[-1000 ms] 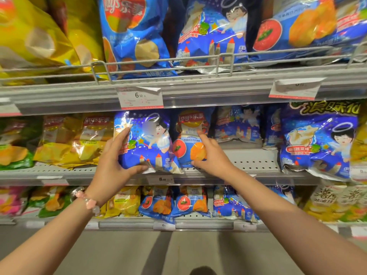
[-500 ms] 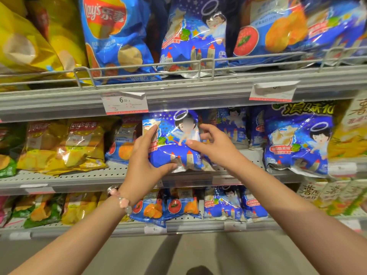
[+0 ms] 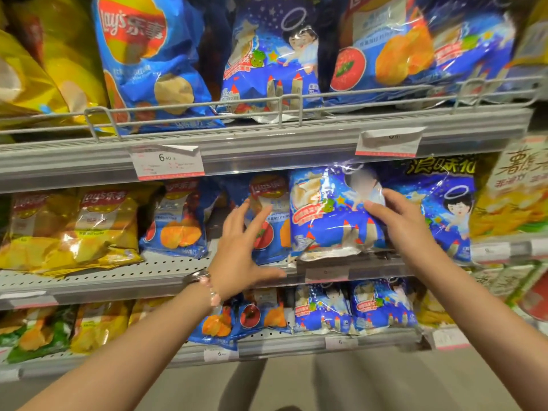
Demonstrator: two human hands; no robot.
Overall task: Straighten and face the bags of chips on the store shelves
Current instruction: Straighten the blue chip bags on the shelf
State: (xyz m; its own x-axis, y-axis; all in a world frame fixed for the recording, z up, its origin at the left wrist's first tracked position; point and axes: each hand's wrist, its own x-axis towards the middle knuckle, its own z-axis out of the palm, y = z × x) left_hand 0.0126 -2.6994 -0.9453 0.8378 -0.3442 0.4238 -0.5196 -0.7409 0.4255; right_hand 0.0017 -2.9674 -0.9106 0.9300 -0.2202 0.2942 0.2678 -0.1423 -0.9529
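On the middle shelf (image 3: 118, 277) I saw my right hand (image 3: 406, 223) pinching the right edge of the blue cartoon chip bag (image 3: 329, 221), which stood at the shelf's front lip. My left hand (image 3: 240, 253) had fingers spread, resting against the blue Lay's tomato bag (image 3: 268, 229) just beside it.

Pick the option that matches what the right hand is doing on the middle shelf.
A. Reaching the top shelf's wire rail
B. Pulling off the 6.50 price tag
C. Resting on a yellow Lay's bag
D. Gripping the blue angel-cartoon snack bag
D: the right hand has thumb and fingers on the right edge of the blue angel-cartoon snack bag at the middle shelf's front.
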